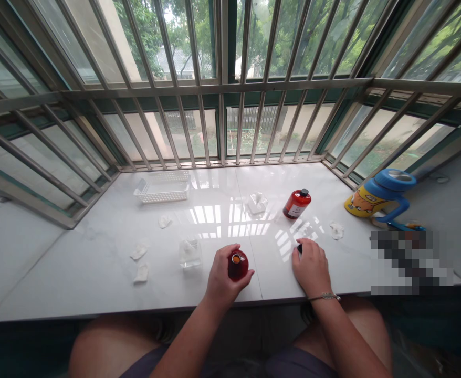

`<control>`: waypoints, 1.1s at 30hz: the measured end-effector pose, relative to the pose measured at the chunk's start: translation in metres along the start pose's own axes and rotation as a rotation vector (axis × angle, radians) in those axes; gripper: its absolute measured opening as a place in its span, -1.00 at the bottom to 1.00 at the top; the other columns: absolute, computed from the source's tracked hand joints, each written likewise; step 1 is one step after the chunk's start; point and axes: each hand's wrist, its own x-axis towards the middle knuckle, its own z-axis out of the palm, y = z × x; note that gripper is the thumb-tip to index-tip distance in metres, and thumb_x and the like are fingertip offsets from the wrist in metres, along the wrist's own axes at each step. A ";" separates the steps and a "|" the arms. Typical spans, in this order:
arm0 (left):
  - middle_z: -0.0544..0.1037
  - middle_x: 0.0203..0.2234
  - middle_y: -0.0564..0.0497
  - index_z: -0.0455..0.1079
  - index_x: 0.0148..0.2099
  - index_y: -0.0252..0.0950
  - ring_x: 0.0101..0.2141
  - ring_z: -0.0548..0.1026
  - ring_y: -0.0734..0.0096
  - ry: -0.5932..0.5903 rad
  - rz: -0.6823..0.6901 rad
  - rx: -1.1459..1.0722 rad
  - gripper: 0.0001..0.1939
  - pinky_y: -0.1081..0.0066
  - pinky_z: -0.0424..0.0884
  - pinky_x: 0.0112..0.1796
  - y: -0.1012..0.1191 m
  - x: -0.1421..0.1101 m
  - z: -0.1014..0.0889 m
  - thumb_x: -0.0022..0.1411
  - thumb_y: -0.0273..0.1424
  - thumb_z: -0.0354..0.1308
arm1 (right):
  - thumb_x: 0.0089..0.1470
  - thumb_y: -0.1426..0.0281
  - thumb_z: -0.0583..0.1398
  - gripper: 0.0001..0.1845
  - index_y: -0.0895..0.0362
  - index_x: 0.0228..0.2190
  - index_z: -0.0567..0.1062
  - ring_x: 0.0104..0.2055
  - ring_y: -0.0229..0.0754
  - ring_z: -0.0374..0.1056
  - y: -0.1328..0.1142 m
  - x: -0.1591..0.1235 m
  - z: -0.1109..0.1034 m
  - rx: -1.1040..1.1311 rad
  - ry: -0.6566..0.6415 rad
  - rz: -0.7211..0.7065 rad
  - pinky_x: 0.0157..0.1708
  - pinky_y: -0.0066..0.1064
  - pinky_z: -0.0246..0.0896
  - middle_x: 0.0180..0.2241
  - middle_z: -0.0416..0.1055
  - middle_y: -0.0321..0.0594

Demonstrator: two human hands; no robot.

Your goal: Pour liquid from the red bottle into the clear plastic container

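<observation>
My left hand [224, 273] is wrapped round a red bottle [238, 269] whose mouth is uncovered. To its right, my right hand [313, 265] rests low over the white surface, its fingers closed on a black cap [300, 249] that shows only in part. Left of the held bottle stands a clear square container [190, 255] with something whitish inside. A second red bottle [296, 205], with a black cap and a pale label, is farther back. Near it sits another small clear container [258, 203], also with white stuff in it.
A white perforated basket [163, 194] lies at the back left. Crumpled white tissue pieces [140, 273] are on the left, another [336, 230] on the right. A blue and yellow water bottle [380, 194] stands at right. Metal window bars [222, 89] enclose the ledge.
</observation>
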 end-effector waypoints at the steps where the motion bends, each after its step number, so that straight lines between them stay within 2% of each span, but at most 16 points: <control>1: 0.52 0.18 -0.11 0.26 0.36 -0.05 0.18 0.54 0.04 -0.001 -0.001 -0.001 -0.25 0.00 0.54 0.19 0.000 0.000 0.000 0.22 -0.38 0.49 | 0.34 0.38 0.13 -0.71 0.15 0.05 0.45 0.11 0.17 0.38 0.000 0.000 0.000 -0.002 -0.001 0.002 0.14 -0.02 0.27 0.03 0.49 0.11; 14: 0.52 0.18 -0.12 0.27 0.35 -0.06 0.17 0.55 0.02 0.000 -0.011 0.002 -0.25 -0.02 0.55 0.19 0.001 0.001 0.000 0.21 -0.38 0.49 | 0.34 0.38 0.14 -0.71 0.16 0.05 0.44 0.14 0.17 0.36 0.000 0.000 0.000 -0.007 0.006 -0.016 0.17 -0.01 0.25 0.04 0.48 0.11; 24: 0.53 0.17 -0.09 0.27 0.35 -0.04 0.17 0.55 0.04 0.003 -0.004 -0.001 -0.25 0.01 0.54 0.19 0.001 0.001 0.000 0.20 -0.39 0.50 | 0.31 0.33 0.18 -0.89 0.09 -0.15 0.37 0.15 0.20 0.36 0.000 0.000 -0.001 -0.018 0.017 -0.009 0.16 0.01 0.25 0.03 0.45 0.15; 33: 0.51 0.18 -0.09 0.26 0.35 -0.04 0.17 0.53 0.05 -0.006 -0.007 -0.016 -0.25 0.02 0.53 0.19 0.001 0.001 0.000 0.21 -0.39 0.50 | 0.32 0.34 0.17 -0.83 0.12 -0.08 0.40 0.14 0.18 0.36 0.000 0.000 -0.001 -0.032 0.012 -0.010 0.15 -0.02 0.24 0.04 0.45 0.14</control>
